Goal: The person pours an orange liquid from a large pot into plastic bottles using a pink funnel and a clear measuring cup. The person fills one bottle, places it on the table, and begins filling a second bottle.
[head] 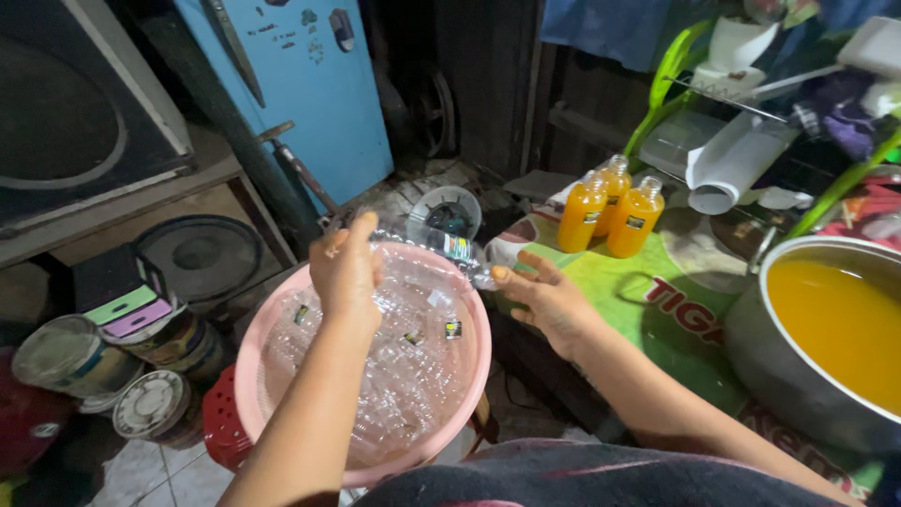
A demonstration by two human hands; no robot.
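Note:
A pink round basin (474,376) holds several empty clear plastic bottles (413,366). My left hand (345,268) is raised over the basin's far rim, gripping one clear empty bottle (441,246) that lies sideways toward the right. My right hand (544,296) reaches in from the right with fingers spread, its fingertips touching the cap end of that same bottle. Three filled bottles of orange liquid (610,208) stand on the table to the right.
A large metal pot (751,338) of orange liquid sits at the right on a green cloth (601,282). A blue cabinet (310,94) stands behind, a dish rack (741,113) at upper right. Tins and a red stool (211,422) crowd the floor at left.

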